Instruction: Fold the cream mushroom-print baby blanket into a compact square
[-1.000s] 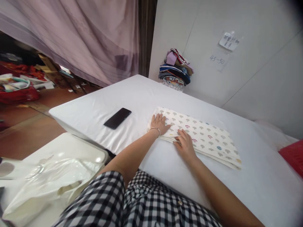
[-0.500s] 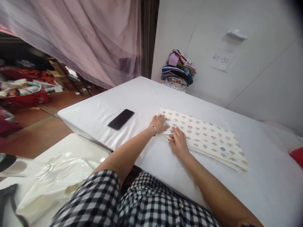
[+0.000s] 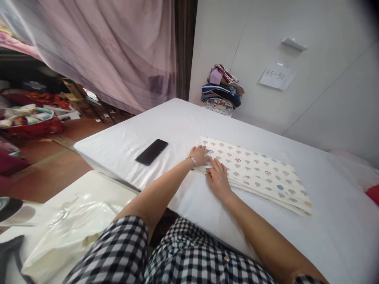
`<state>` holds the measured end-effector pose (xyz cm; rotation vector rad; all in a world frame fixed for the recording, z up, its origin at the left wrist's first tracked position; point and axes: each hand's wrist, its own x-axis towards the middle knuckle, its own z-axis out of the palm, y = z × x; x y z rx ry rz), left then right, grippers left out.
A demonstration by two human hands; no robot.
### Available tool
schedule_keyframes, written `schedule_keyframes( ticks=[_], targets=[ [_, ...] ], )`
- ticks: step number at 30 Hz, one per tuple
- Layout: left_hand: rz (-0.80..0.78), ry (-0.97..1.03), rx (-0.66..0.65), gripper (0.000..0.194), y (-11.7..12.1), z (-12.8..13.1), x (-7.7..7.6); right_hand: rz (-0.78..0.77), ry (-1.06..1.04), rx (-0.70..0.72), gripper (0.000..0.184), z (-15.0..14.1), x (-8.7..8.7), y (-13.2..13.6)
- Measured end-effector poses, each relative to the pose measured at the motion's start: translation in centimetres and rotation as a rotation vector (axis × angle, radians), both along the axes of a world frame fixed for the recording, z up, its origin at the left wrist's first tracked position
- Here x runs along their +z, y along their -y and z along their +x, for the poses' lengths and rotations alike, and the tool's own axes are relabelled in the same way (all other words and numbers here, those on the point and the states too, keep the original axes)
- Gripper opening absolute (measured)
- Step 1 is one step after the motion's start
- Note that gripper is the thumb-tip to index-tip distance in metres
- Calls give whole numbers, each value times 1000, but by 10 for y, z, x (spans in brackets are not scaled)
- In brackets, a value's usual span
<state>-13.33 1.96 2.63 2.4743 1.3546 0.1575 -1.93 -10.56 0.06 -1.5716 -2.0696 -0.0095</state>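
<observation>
A folded cream cloth (image 3: 257, 169) with small grey shell-like prints and a few coloured motifs lies lengthwise on the white-covered table (image 3: 183, 122). My left hand (image 3: 199, 155), with a bracelet at the wrist, rests flat on the cloth's left end, its fingers stretched out. Close beside it, my right hand (image 3: 218, 177) lies on the near edge of the cloth with fingers extended toward the left hand. Neither hand grips anything. The layers of the fold show along the near edge and at the right corner.
A black phone (image 3: 152, 152) lies left of the cloth. Against the wall stands a stack of folded fabrics (image 3: 222, 92). At lower left, shiny cream material (image 3: 79, 217) covers another surface. A pink curtain (image 3: 124, 47) hangs behind, and a red container (image 3: 38, 126) stands on the floor.
My right hand has slid slightly left along the cloth's near edge, closer to my left hand, and its fingers have straightened. My left hand stays at the left end.
</observation>
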Motion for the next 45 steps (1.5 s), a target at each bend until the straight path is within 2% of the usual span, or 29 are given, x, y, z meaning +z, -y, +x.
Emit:
schedule_keyframes(
  ticks=[5,10,17,22,27,30,33,35,37,39,45],
  targets=[
    [191,0,-14,50,15,-2,-9,26,24,52,18,5,-3,9],
    [194,-28,-51,70,13,-4,-11,14,117,134,37,34,2,34],
    [115,-64,-112,91,11,-7,-7,23,161,-16,35,99,3,66],
    [107,-81,-109,91,12,-7,-6,-19,209,-66,36,142,0,87],
    [129,-89,-79,87,15,-5,-4,-190,286,-252,43,205,-3,128],
    [130,-93,-78,87,15,-5,-1,-330,241,-460,47,253,-3,162],
    [131,-105,-68,89,15,-3,2,-418,16,-783,51,290,-1,193],
    [134,-114,-68,89,14,-3,3,-378,-212,-963,52,303,2,205],
    [143,-115,-74,88,13,-2,2,-273,-401,-1068,53,306,7,208],
    [155,-112,-80,89,12,-2,2,-197,-496,-1119,54,305,12,203],
    [178,-104,-71,88,9,-3,0,-307,-525,-1100,45,305,22,168]
  ],
)
